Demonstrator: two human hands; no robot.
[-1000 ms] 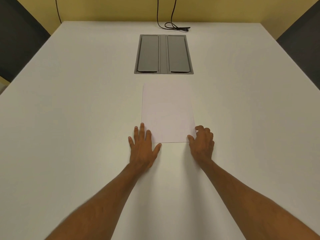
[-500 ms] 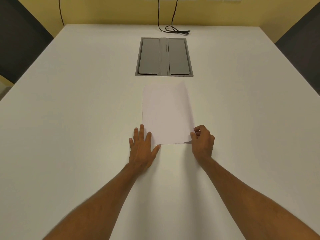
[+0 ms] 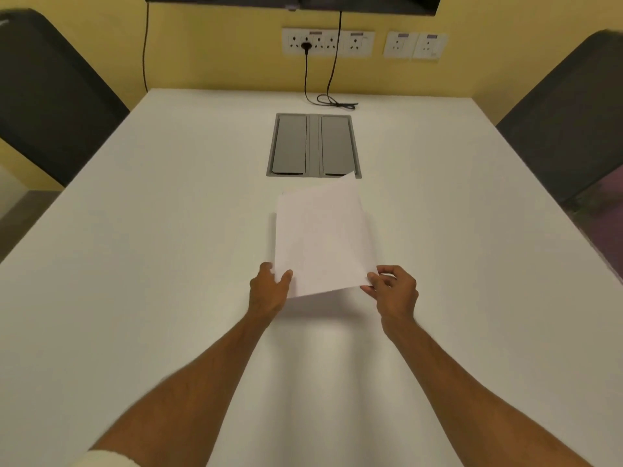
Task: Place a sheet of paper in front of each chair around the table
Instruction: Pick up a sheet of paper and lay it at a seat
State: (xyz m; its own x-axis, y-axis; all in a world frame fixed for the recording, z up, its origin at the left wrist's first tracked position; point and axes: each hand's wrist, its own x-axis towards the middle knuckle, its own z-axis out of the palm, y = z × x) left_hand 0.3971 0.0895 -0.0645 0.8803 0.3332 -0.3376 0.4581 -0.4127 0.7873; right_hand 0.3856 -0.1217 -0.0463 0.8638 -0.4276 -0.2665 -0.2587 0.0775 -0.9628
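Note:
A thin stack of white paper sheets (image 3: 320,237) is held above the middle of the white table (image 3: 151,247), casting a shadow below its near edge. My left hand (image 3: 269,291) grips the stack's near left corner. My right hand (image 3: 394,291) pinches the near right corner of the top sheet, which is tilted and fanned away from the sheets beneath. A dark chair (image 3: 50,96) stands at the table's left side and another dark chair (image 3: 566,123) at its right side. No sheet lies in front of either chair.
A grey cable hatch (image 3: 313,144) is set into the table just beyond the paper. A black cable (image 3: 333,101) lies coiled at the far edge, running up to wall sockets (image 3: 327,43) on the yellow wall.
The stack lay flat with my left hand pressed beside it. My right hand peeled up the near right corner, my left hand took hold, and the paper now hangs raised and skewed.

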